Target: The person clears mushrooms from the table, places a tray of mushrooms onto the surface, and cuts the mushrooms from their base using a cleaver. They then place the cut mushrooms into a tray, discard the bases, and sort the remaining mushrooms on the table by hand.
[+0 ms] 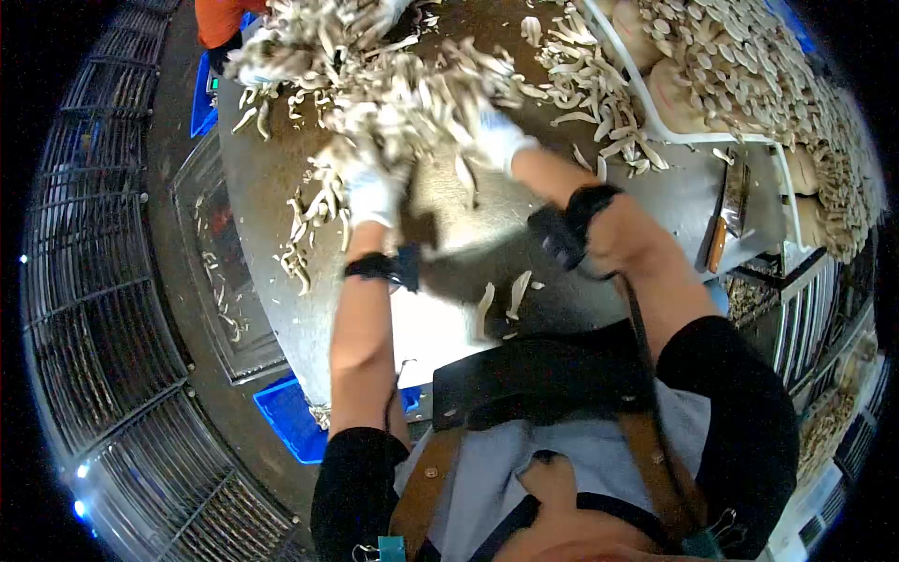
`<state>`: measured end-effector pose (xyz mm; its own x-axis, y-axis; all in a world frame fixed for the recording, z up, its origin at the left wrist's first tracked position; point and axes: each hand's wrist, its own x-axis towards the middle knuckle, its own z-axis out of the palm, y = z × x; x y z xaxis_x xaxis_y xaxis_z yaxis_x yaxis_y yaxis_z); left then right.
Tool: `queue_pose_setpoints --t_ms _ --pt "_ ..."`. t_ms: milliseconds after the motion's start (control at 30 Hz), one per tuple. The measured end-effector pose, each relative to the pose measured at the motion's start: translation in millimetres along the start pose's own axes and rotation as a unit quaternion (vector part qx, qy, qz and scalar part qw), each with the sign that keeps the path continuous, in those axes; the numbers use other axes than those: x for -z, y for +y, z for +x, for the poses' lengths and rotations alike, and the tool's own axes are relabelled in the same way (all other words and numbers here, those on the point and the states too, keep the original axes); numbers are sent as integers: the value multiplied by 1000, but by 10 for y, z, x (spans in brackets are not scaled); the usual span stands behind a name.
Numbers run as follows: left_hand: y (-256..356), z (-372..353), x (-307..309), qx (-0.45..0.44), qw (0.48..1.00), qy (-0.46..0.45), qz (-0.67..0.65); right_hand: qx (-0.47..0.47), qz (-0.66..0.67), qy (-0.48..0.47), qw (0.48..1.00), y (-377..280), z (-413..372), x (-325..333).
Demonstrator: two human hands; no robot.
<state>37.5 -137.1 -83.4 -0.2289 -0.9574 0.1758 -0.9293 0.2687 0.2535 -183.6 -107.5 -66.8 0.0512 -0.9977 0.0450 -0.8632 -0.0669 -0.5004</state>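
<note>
A heap of pale mushrooms (pixel 412 103), blurred by motion, lies on the metal table (pixel 468 215). At the near left side of this heap is my left hand (pixel 372 192), in a white glove, its fingers smeared and partly among the mushrooms. My right hand (pixel 501 140), also in a white glove, touches the heap's right side, with its fingers hidden by mushrooms and blur. Dark straps with small boxes circle both wrists. A few loose mushrooms (pixel 517 294) lie nearer to my body.
A knife with a wooden handle (pixel 716 245) lies at the table's right. Beyond a white rail (pixel 655 122) is a large mushroom pile (pixel 740 66). Another person's orange sleeve (pixel 217 22) shows at the top left. A blue crate (pixel 290 417) and black racks (pixel 94 234) stand left.
</note>
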Motion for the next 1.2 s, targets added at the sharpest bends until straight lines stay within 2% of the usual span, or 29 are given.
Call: queue_pose_setpoints --t_ms 33,67,133,167,200,233,267,300,333,367,400,433,500,600,633,667,733,767,800,833,867,900,933,967,1000,1033,1067,1100,1200 --pt "-185 154 308 -14 994 -15 -109 -19 62 -52 997 -33 240 236" --pt "-367 84 573 -28 967 6 -253 -3 46 -43 998 -99 108 677" --pt "-523 -542 961 75 950 145 -266 5 110 70 991 217 -444 1085" --pt "-773 -898 942 120 958 185 -183 6 186 173 967 527 -748 1091" --pt "-1021 -1254 925 170 955 219 -102 -22 511 264 818 789 -1089 940" --pt "-1172 -1520 752 261 925 211 -180 -183 227 237 927 1068 -1306 1066" --pt "-1325 -1790 579 349 877 212 -253 -184 247 273 911 1705 -1599 730" --pt "-1568 -1949 255 484 840 211 -127 -207 185 318 906 1818 -1596 514" --pt "-1517 -1774 99 456 861 196 -108 -235 122 361 894 1925 -1589 306" --pt "-1384 -1503 -96 426 881 183 -90 -276 -27 409 869 1687 -1341 268" --pt "-1029 -1037 -71 333 909 222 -117 -267 -91 413 866 1528 -1080 154" --pt "-878 -579 -189 317 884 232 -252 -221 -97 390 888 1366 -813 110" --pt "-560 343 -407 288 770 255 -508 -124 -89 342 927 1075 -259 96" --pt "-505 1249 -479 335 897 71 -280 -82 -14 320 944 949 754 276" --pt "-413 1415 -337 389 854 55 -341 -91 51 294 950 957 954 412" --pt "-336 1309 -218 390 855 44 -339 -113 147 242 952 960 1029 585" --pt "-199 874 137 200 926 210 -243 -166 379 117 903 970 738 844" --pt "-51 683 372 94 931 295 -194 -169 484 62 856 1031 440 849" --pt "305 247 430 -19 935 195 -295 -185 575 8 797 1089 141 855" --pt "658 -194 486 -106 906 70 -403 -37 465 37 884 1153 -294 854" --pt "827 -586 402 -216 899 -50 -378 -41 382 57 921 1092 -776 951" --pt "932 -972 276 -389 876 -152 -241 -109 265 95 953 1097 -1254 1028" --pt "990 -1375 48 -549 803 -204 -113 -191 130 137 963 1179 -1718 1072" --pt "968 -1662 -207 -668 719 -179 -66 -284 1 171 943 1323 -2178 1119" --pt "860 -1775 -787 -728 675 -15 -123 -324 -106 263 903 1636 -2660 1134" --pt "969 -1607 -722 -742 659 -4 -124 -493 -148 152 844 1567 -2956 1368" --pt "1093 -1372 -527 -681 729 -70 -9 -531 -153 164 817 1620 -3135 1355" --pt "1097 -1107 -320 -609 785 -89 77 -568 -155 170 790 1698 -3327 1217" --pt "1026 -2 -140 -420 861 -11 285 -543 -97 214 807 2086 -3402 1002"
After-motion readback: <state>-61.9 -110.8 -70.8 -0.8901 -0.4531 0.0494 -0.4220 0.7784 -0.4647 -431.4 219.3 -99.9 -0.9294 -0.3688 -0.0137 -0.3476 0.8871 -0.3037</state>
